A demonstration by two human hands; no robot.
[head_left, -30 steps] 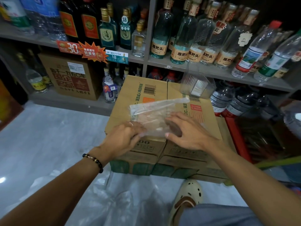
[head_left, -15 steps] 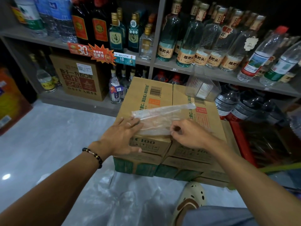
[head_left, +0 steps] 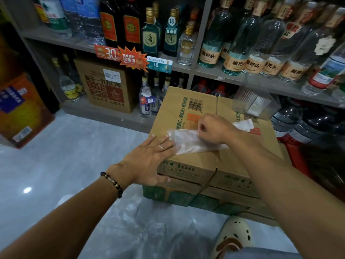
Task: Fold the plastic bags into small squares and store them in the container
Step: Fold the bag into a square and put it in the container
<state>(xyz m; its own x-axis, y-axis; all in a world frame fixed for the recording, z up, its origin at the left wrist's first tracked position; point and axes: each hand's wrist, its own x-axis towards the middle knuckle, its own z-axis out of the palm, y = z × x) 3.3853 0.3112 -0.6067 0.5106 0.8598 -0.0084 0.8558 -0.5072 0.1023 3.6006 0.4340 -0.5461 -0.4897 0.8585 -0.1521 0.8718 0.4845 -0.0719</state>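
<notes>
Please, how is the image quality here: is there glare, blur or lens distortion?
Head view: a bright glare spot lies on the glossy grey floor; the shelf edges bow from the wide-angle lens; the clear plastic container on the brown cardboard box looks smeared; the right hand is slightly blurred, the left hand sharper.

Both forearms bare to the frame edge; no sleeves visible. Left wrist: bracelet (head_left: 112, 182) of dark round beads with a few amber-toned ones. Left hand (head_left: 147, 161): thin silver ring (head_left: 160, 146) on one finger (at about 1 o'clock from the knuckles). Right hand (head_left: 214, 130): no jewellery seen. At 5 o'clock of the frame: cream perforated clog (head_left: 232, 238) with brown strap, and blue-grey trouser fabric (head_left: 261, 254) at the knee.
</notes>
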